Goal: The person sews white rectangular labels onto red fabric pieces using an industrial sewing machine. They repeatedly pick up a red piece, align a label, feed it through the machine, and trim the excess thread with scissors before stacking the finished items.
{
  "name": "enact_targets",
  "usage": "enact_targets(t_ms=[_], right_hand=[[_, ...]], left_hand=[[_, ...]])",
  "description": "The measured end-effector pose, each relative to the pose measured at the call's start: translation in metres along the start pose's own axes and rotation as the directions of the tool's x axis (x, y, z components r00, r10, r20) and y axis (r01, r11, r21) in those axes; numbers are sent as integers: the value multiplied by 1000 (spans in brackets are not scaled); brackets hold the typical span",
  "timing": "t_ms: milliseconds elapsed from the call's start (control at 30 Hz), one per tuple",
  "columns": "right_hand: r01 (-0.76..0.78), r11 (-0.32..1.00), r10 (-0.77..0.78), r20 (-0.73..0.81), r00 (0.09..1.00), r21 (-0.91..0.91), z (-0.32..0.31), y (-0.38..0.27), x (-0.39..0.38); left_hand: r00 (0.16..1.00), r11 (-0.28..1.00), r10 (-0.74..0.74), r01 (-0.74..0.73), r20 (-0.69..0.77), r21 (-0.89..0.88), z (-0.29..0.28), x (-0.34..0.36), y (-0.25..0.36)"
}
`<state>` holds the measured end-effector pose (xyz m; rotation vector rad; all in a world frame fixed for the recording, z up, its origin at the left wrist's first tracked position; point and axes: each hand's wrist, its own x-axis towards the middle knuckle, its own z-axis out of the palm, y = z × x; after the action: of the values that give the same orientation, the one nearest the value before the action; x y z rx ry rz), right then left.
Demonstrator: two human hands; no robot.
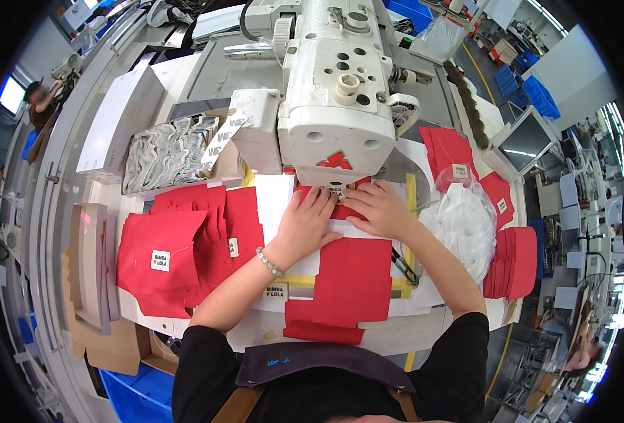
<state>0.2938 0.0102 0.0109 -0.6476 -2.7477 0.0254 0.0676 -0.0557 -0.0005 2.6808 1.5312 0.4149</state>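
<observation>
Here's the left hand point(303, 222), laid flat, fingers stretched out and slightly parted, pressing down by the needle area with nothing gripped! Opposite it, the right hand point(379, 210) lies palm-down too, loosely open, fingers pointing in at the same spot, no grip there either. Between them is the small red cloth point(342, 211), right under the front of the big white sewing machine point(336, 134). A beaded bracelet point(268, 262) circles the left wrist.

Just nearer, a larger red panel point(354, 278) lies toward the near edge of the worktop point(389, 337). A pale label point(275, 292) sits left of it, and a slim dark tool point(404, 268) lies to its right, by the right forearm.

Out left, a fanned pile of red pieces point(160, 233); beyond it, a box of folded strips point(174, 151) and a long white box point(123, 120). Over right, a clear bag of white pieces point(460, 236), then a red stack point(515, 264), with a screen point(527, 144) farther off.
</observation>
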Motion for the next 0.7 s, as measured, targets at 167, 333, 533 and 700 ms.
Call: enact_targets(t_ms=[167,333,533,700], right_hand=[[-65,997,63,29,998,53,5,-1,2],[-106,993,104,35,994,58,9,-4,6],[-94,981,87,52,995,171,20,-3,14],[-134,962,131,27,991,239,14,-5,14]], left_hand=[[999,999,33,-33,1,-1,-3,-2,-3],[997,998,65,-65,30,-13,-19,-6,-20],[998,999,39,-38,45,-29,-8,-7,-54],[996,999,36,-35,83,-8,-14,-2,-51]])
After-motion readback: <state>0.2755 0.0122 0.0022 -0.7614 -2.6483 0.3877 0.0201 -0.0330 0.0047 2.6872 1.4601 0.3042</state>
